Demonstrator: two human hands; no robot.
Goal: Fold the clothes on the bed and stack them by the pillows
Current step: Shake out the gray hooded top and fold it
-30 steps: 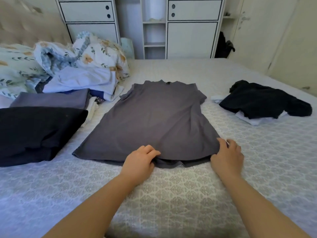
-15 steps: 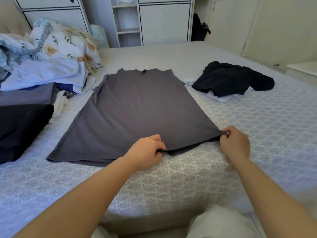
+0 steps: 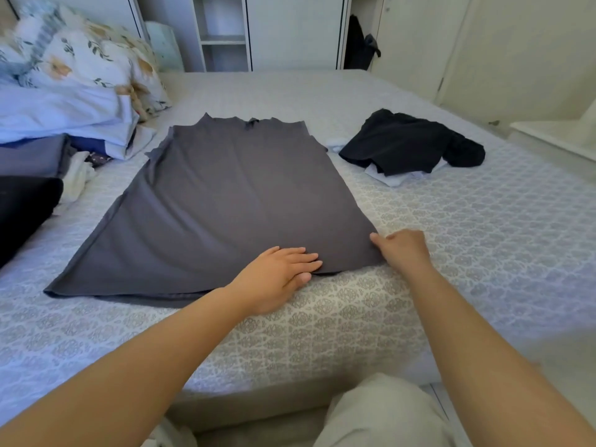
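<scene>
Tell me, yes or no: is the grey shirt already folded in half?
No, the grey shirt lies spread flat on the bed, with the left hand resting on its hem.

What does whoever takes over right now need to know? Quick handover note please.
Left hand: fingers straight, pressing flat on the hem of the grey garment.
Right hand: at the garment's near right corner; grip hidden, cannot tell.
Grey garment lies spread flat on the bed, neckline away from the person, not yet folded.
Black garment lies crumpled on something pale, to the right.
Folded dark pieces sit at the left near the floral bedding.
Left to do: fold the grey one, then the black one and what lies under it, and stack both at the left.
</scene>
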